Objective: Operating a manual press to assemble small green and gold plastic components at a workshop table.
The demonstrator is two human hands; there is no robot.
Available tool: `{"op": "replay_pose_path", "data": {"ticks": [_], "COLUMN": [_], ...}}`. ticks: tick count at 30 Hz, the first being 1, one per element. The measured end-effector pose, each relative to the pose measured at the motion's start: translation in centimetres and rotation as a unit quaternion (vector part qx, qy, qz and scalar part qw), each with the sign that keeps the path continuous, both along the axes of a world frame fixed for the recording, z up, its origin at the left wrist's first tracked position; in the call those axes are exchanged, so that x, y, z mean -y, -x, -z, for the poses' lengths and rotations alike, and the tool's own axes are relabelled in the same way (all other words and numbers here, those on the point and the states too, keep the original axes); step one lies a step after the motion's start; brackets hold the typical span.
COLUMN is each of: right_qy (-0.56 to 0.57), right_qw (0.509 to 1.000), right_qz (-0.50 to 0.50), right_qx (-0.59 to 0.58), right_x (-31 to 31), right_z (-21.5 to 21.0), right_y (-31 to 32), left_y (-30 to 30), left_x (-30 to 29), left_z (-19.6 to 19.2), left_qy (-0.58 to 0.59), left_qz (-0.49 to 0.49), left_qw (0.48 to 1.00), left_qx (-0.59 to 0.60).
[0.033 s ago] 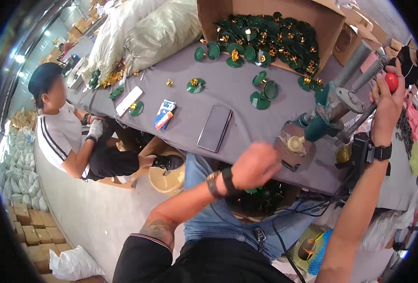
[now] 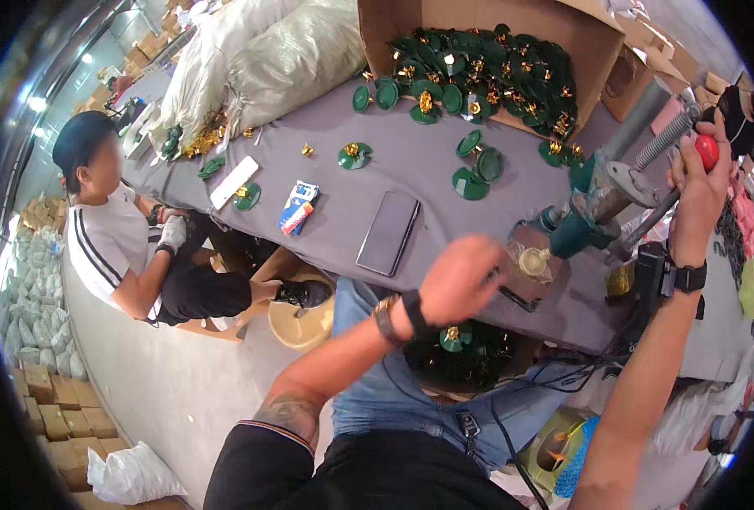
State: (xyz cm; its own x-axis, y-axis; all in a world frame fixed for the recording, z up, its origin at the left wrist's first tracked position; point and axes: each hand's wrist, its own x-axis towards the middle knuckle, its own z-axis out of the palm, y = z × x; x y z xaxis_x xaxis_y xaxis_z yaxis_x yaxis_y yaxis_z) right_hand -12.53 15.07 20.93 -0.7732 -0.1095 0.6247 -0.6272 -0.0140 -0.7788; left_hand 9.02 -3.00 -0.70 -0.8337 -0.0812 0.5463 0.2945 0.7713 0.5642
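Note:
My right hand [image 2: 698, 191] is raised at the right and grips the red knob [image 2: 708, 151] of the lever on a green hand press [image 2: 594, 208]. The press stands on the grey table [image 2: 428, 183]. My left hand [image 2: 462, 279] hovers at the table's near edge, just left of the press base. Its fingers are curled and blurred, so I cannot see whether they hold anything. A small gold piece [image 2: 532, 260] lies on the press base beside that hand. A green disc with a gold centre [image 2: 455, 338] sits in a dark container below my left hand.
An open cardboard box [image 2: 598, 38] full of green and gold discs stands at the back. Loose green discs [image 2: 477, 170], a dark phone [image 2: 388, 232] and a small blue and red pack [image 2: 298, 206] lie on the table. Another person [image 2: 113, 246] sits at the left by filled sacks [image 2: 287, 59].

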Motion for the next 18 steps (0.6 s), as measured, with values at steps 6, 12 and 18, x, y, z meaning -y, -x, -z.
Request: {"op": "replay_pose_path", "data": {"ticks": [6,12,18], "right_qy": [-0.009,0.029,-0.012], "right_qw": [0.998,0.998,0.999], "right_qz": [-0.031,-0.026,0.03], "right_qx": [0.05,0.042,0.013], "right_x": [-4.0,-2.0,0.5], "right_z": [2.5,2.7,0.9], "right_y": [5.0,3.4,0.9], "left_y": [13.9,11.7,-4.1], "left_x": [6.7,5.7,2.0], "left_z": [-1.2,1.1,2.7], "left_qy": [-0.006,0.063,0.04], "left_qz": [-0.258,-0.165,-0.08], "left_qw": [0.959,0.984,0.995], "left_qx": [0.115,-0.032,0.033]}}
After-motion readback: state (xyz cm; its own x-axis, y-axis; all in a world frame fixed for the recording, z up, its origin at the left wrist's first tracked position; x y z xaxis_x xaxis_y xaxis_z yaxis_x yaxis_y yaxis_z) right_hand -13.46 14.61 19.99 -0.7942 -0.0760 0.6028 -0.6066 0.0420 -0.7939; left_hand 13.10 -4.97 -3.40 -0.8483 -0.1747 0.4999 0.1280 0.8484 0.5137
